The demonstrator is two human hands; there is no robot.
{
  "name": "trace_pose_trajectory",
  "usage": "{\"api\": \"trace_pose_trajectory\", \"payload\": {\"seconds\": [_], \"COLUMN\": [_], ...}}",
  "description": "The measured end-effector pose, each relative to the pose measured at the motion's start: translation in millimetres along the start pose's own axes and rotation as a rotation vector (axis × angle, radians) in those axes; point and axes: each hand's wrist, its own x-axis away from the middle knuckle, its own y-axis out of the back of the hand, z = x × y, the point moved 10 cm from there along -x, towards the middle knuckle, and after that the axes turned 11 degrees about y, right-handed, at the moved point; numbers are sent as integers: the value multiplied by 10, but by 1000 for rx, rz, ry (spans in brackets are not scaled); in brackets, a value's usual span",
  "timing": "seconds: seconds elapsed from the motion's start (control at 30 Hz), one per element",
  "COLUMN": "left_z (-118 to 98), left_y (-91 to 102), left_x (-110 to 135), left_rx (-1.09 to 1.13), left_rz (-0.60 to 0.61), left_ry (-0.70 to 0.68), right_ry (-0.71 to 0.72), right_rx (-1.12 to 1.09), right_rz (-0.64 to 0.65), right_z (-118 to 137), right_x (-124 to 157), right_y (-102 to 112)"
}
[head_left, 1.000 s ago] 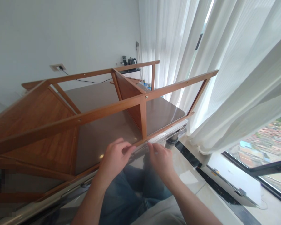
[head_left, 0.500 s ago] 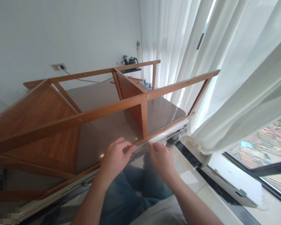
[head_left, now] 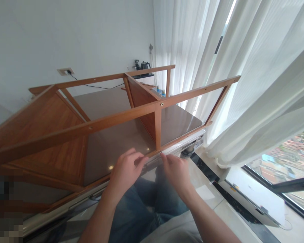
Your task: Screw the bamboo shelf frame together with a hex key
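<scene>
A brown wooden shelf frame (head_left: 126, 116) lies on its side across a grey tabletop (head_left: 111, 143). My left hand (head_left: 128, 167) is closed on the lower front rail, its thumb and forefinger close together at the rail's edge. Just to the right, my right hand (head_left: 177, 168) pinches at the same rail, below the foot of a short upright (head_left: 158, 130). Whatever sits between its fingertips is too small or hidden to make out. A round metal-rimmed hole (head_left: 162, 104) shows in the upper rail above.
White curtains (head_left: 192, 40) hang on the right beside a window. A white box (head_left: 255, 197) stands on the floor by it. Behind the frame, a black kettle (head_left: 145, 65) rests on a small stand. A plug with a cord sits in the wall socket (head_left: 66, 71).
The whole view has shifted slightly, so everything appears a little further right. Both hands stay at the same spot on the lower rail.
</scene>
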Motion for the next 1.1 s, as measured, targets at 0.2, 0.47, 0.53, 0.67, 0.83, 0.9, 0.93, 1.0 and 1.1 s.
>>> {"api": "trace_pose_trajectory", "payload": {"seconds": [0.2, 0.47, 0.53, 0.67, 0.83, 0.9, 0.93, 1.0, 1.1], "left_z": [-27, -20, -16, -20, -27, -32, -32, -31, -36], "left_y": [14, 0, -10, 7, 6, 23, 24, 11, 13], "left_x": [12, 14, 12, 16, 16, 15, 15, 15, 19], "left_rx": [-10, -18, -17, -8, -8, -14, -17, -22, -19], "left_rz": [-17, -15, -5, -17, -12, -29, -30, -16, -14], "left_ry": [-19, -11, -5, -8, -22, -25, -22, -14, -13], "right_ry": [-18, -3, -6, -21, -35, -34, -32, -26, 4], "right_rx": [1, -5, -17, -42, -63, -69, -71, -74, -81], "right_rz": [-5, 20, 23, 22, 20, 16, 13, 5, -17], "right_z": [-9, 0, 2, 0, -9, -11, -12, -12, -1], "right_x": [-3, 8, 4, -5, -6, -8, -8, -3, 18], "right_y": [20, -17, -13, 4, 9, 13, 15, 14, -4]}}
